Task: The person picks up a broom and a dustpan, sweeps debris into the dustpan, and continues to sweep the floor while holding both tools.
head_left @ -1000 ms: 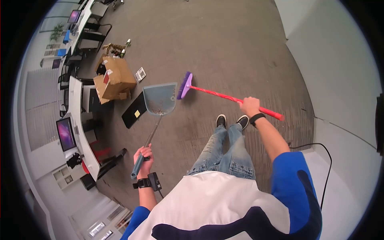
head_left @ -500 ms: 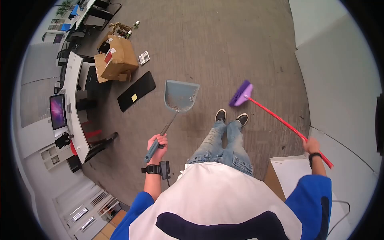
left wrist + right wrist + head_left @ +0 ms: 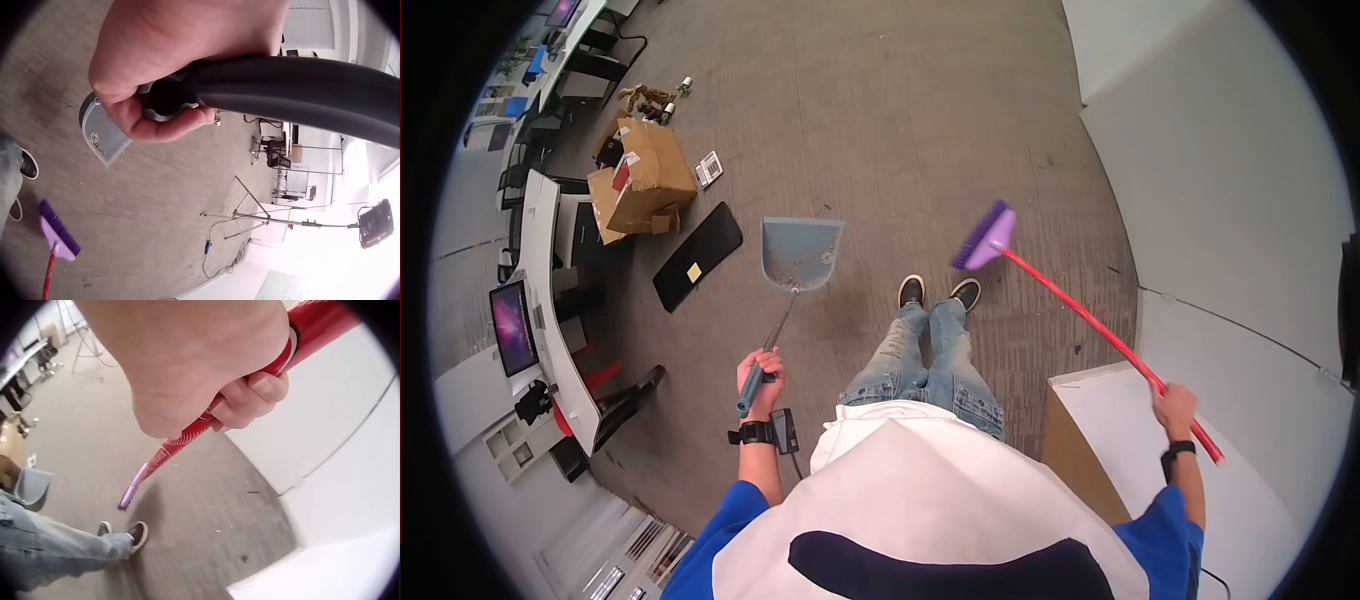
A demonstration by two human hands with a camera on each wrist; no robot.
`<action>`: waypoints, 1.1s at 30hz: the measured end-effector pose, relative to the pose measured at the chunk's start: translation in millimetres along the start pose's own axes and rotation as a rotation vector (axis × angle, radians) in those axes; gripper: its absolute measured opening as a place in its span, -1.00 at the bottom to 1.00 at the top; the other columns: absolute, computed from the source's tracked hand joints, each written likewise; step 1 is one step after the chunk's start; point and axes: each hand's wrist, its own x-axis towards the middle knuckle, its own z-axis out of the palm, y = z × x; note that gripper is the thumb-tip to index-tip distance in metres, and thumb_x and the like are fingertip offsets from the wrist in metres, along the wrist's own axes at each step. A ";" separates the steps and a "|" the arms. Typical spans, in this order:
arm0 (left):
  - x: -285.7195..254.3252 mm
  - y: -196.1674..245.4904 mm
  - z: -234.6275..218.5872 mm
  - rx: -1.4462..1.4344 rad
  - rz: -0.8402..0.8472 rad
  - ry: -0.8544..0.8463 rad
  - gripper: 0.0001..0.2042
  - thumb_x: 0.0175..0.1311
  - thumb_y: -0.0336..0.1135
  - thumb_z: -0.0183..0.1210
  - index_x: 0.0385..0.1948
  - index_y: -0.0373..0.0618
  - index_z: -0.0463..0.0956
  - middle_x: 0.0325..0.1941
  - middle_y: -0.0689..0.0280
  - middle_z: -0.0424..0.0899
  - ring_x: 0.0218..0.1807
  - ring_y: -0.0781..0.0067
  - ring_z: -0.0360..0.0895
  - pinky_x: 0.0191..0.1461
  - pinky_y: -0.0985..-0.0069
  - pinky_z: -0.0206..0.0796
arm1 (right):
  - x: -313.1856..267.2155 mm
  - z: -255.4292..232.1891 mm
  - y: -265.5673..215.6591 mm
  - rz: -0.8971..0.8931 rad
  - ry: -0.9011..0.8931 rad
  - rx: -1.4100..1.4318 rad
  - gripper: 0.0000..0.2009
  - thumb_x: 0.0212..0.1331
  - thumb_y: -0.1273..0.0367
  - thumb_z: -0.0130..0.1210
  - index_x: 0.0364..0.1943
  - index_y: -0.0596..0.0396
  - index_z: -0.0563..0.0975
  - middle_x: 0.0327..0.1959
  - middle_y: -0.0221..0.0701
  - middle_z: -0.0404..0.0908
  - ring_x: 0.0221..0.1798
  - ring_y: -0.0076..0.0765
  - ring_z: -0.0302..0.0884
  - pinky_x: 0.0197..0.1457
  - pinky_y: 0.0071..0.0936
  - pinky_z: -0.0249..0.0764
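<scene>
My left hand (image 3: 760,380) grips the grey handle of a long-handled dustpan (image 3: 802,232), its fingers curled round it in the left wrist view (image 3: 165,56). Some dark debris (image 3: 795,273) lies in the pan, toward its handle side. The right hand (image 3: 1175,408) holds a broom by the upper part of its red handle (image 3: 1090,318). Beyond the shoes, to their right, is the purple broom head (image 3: 998,238), tilted, with bristles facing the dustpan side. In the right wrist view the fingers (image 3: 240,403) wrap the red handle.
Left of the dustpan lies a flat black panel (image 3: 718,243) with a yellow note. A cardboard box (image 3: 658,170) and a white calculator-like object (image 3: 709,170) are farther off. A white-topped box (image 3: 1140,420) and wall panels (image 3: 1220,190) stand at right. Small specks (image 3: 245,558) dot the floor.
The broom has swung right, from beside the dustpan to the right of the feet, and the right hand moved outward with it. The dustpan now shows apart from the black panel it overlapped.
</scene>
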 end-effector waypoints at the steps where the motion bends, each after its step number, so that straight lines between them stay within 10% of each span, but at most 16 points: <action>1: 0.8 0.8 2.3 -0.004 0.009 0.002 -0.75 0.20 -0.45 -0.11 -0.18 -0.48 0.18 -0.67 0.41 0.31 -0.65 0.61 0.25 -0.55 0.67 0.17 | 11.2 -0.6 -29.4 -0.031 0.003 0.051 -0.45 0.10 -0.06 -0.11 -0.66 0.17 0.55 -0.65 -0.11 0.51 -0.54 0.00 0.50 -0.45 -0.16 0.40; 10: -13.4 11.4 -8.4 -0.029 0.077 -0.030 -0.73 0.18 -0.45 -0.11 -0.17 -0.48 0.17 -0.68 0.40 0.29 -0.62 0.57 0.25 -0.55 0.63 0.16 | 135.6 8.0 -377.8 -0.490 -0.011 0.453 -0.60 0.10 0.04 -0.04 -0.51 0.10 0.57 -0.48 -0.22 0.59 -0.36 -0.09 0.57 -0.32 -0.19 0.47; 14: -12.1 14.8 -6.8 -0.043 0.071 -0.025 -0.75 0.18 -0.46 -0.11 -0.17 -0.46 0.18 -0.67 0.39 0.29 -0.62 0.57 0.25 -0.54 0.64 0.15 | 146.5 -27.7 -433.6 -0.374 -0.189 0.341 -0.58 0.09 0.00 -0.06 -0.38 0.08 0.60 -0.41 -0.24 0.61 -0.27 -0.13 0.59 -0.24 -0.26 0.49; 21: -2.8 22.4 -11.1 -0.007 0.055 0.023 -0.79 0.18 -0.45 -0.11 -0.24 -0.45 0.21 -0.67 0.38 0.31 -0.63 0.57 0.26 -0.53 0.64 0.18 | 149.2 25.4 -280.8 -0.269 -0.190 0.190 -0.60 0.11 -0.01 -0.09 -0.34 0.00 0.59 -0.31 -0.29 0.60 -0.21 -0.19 0.57 -0.20 -0.30 0.48; 33: 1.6 21.3 5.7 0.109 -0.081 0.036 -0.81 0.15 -0.46 -0.08 -0.30 -0.43 0.21 -0.67 0.39 0.33 -0.63 0.57 0.27 -0.53 0.66 0.19 | -27.5 31.2 13.9 0.235 -0.219 -0.069 -0.53 0.11 -0.01 -0.12 -0.45 0.14 0.57 -0.42 -0.14 0.57 -0.30 -0.05 0.56 -0.24 -0.24 0.47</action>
